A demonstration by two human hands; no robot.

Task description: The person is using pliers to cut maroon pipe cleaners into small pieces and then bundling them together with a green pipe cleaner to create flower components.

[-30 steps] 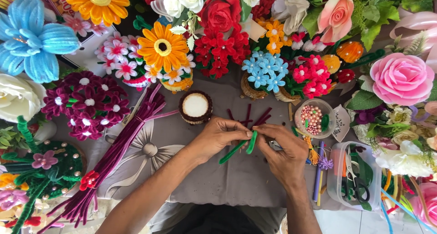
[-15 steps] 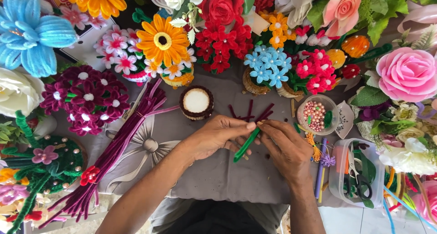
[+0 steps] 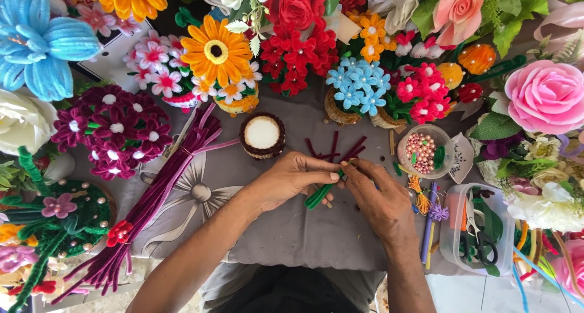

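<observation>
Two hands are meeting over the grey-clothed counter [image 3: 292, 234]: your left hand [image 3: 291, 179] is pinching a green pipe cleaner [image 3: 320, 193] upright-tilted, while your right hand [image 3: 377, 197] is gripping its top end, steadying it near the maroon pieces [image 3: 337, 149].

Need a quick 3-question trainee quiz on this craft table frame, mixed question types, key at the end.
1. True or false: both hands pinch the green fuzzy stem.
2. Which lies nearer the left hand: A) round white-topped container B) clear tub with scissors?
3. What fills the small bowl beyond the right hand?

Key: 1 true; 2 A; 3 pink beads.
</observation>
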